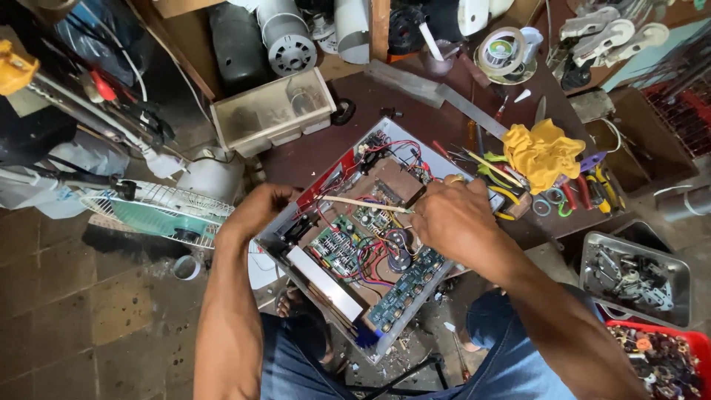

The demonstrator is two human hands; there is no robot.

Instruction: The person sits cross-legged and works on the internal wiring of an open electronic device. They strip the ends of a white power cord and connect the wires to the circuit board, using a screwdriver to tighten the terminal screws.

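An opened electronics chassis with green circuit boards, coloured wires and a brown transformer block leans from my lap onto the dark workbench. My left hand grips its left wall near the red panel. My right hand is closed on a thin pale stick-like tool. The tool lies across the inside of the chassis, above the boards, its tip pointing left.
A yellow cloth and several pliers and screwdrivers lie on the bench at right. A clear plastic box stands at back left. A metal tray of parts and a red bin sit at lower right. A fan grille lies on the floor.
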